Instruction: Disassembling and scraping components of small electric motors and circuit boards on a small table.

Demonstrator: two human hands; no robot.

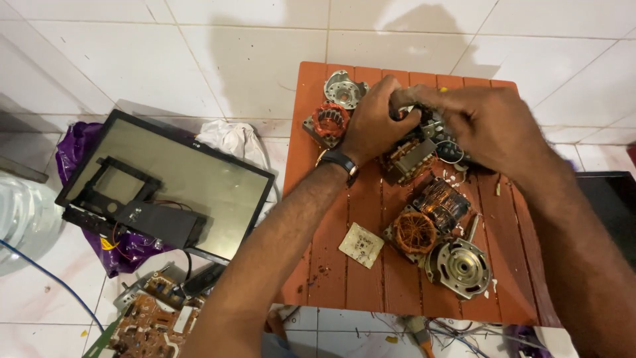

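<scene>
Your left hand [373,119] and right hand [483,126] close together around a small motor assembly with copper windings and metal frame [414,149], at the far middle of the orange wooden slatted table [331,265]. Your fingers hide most of it, so I cannot tell exactly what they pinch. Nearer lies a second copper-wound motor with a round silver end cap [437,232]. A small square cream plate [361,244] rests to its left.
</scene>
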